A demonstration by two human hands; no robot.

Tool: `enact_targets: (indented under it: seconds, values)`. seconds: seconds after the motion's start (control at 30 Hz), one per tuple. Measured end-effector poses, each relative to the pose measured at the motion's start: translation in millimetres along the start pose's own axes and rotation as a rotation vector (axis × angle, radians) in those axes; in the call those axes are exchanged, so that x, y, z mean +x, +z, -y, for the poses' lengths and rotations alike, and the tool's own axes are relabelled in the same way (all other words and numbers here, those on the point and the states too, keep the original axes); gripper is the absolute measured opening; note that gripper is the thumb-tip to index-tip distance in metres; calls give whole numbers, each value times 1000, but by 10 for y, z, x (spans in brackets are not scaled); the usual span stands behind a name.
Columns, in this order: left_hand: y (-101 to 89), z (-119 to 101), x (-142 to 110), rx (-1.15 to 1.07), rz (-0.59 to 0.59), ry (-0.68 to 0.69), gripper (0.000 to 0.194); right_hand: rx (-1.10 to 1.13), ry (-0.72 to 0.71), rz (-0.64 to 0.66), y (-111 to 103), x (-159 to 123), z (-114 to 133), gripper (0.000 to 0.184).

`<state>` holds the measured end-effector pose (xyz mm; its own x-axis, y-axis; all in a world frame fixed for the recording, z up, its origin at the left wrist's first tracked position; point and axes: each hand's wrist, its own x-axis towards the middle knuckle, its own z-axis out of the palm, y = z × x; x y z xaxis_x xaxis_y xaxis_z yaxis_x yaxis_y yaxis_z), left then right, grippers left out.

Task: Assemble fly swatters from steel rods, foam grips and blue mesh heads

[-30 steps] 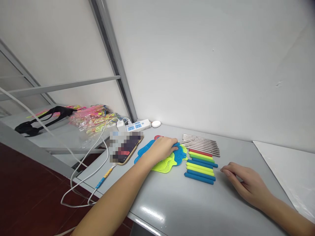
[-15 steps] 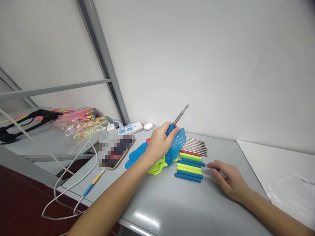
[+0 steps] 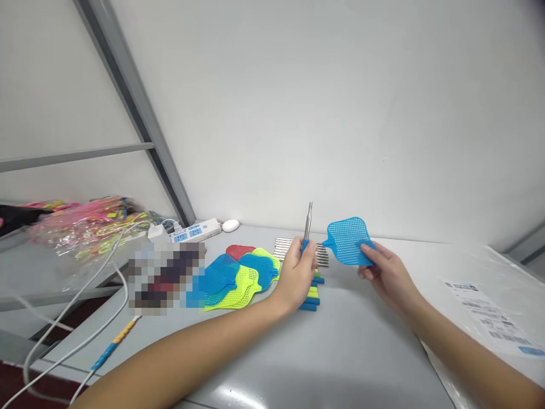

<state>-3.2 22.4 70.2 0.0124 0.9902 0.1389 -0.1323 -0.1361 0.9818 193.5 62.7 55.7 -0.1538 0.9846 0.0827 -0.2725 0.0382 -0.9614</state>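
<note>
My left hand (image 3: 296,275) is closed round a blue-gripped handle with a metal rod (image 3: 307,221) that stands upright above the grey table (image 3: 349,352). My right hand (image 3: 385,272) pinches a blue mesh swatter head (image 3: 348,240), held in the air just right of the rod. Under my left hand lie coloured handle grips (image 3: 314,291) and a row of metal rods (image 3: 283,250). To the left, blue, yellow-green and red swatter heads (image 3: 238,275) lie overlapping on the table.
A phone (image 3: 166,278) with a charging cable (image 3: 110,343) lies left of the swatter heads. A power strip (image 3: 193,232) and a small white device (image 3: 230,225) sit by the wall. Pink packaged items (image 3: 85,224) fill the left shelf. A plastic bag with a label (image 3: 485,318) lies right.
My left hand lifted the handle with rod upright and moved right. My right hand left the table and took the blue swatter head. The camera panned right.
</note>
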Motion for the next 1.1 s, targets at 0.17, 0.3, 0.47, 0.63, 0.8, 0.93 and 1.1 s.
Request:
enact_targets:
  seconds: [0.17,0.3,0.47,0.63,0.8,0.93,1.1]
  values:
    - [-212,157,-375,-134,222,-174,32,134,94,-7,-280,163,78,37]
    - [-256,334,-476,-135,293,-302,32,216,234,0,-333,198,-67,36]
    - [-262,417,-465,-126,518,-500,27,202,338,43,-393,211,-203,29]
    - [-285,328,-438,-9,615,-598,29,229,375,55,-485,272,-287,23]
    - [-268,285,-423,41,645,-623,26,240,403,68,-543,342,-335,18]
    - [-258,281,-416,46,623,-612,27,252,412,106,-564,361,-330,11]
    - [-245,278,-417,60,619,-626,27,265,414,134,-589,381,-349,9]
